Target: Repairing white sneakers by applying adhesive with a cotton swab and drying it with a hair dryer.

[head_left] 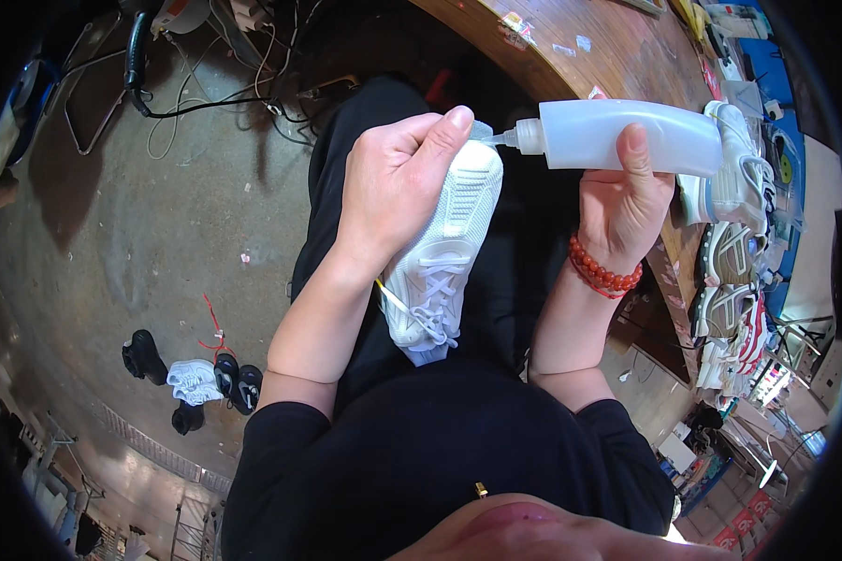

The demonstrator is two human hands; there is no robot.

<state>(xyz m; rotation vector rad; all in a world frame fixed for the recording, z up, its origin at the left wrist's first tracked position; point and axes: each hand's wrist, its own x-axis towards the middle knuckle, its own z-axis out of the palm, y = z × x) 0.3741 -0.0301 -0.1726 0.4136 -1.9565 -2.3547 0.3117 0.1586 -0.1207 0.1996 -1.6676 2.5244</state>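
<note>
A white lace-up sneaker (pixel 444 252) lies along my lap, toe away from me, with its laces (pixel 440 290) facing up. My left hand (pixel 398 178) is closed around the shoe's left side near the toe, thumb pointing to the toe tip. A greyish translucent edge (pixel 482 131) shows beside that thumb; what it belongs to is unclear. My right hand (pixel 627 201) grips a translucent white squeeze bottle (pixel 627 136), held nearly level. Its thin nozzle (pixel 505 139) points left at the toe; whether the tip touches is hard to tell. A red bead bracelet (pixel 605 271) circles my right wrist.
A wooden workbench (pixel 617 65) stands ahead and to the right. Several sneakers line its right side, including a white one (pixel 734 173) close behind the bottle. Loose shoes (pixel 194 379) lie on the floor at left; a black cable (pixel 206 105) runs at the upper left.
</note>
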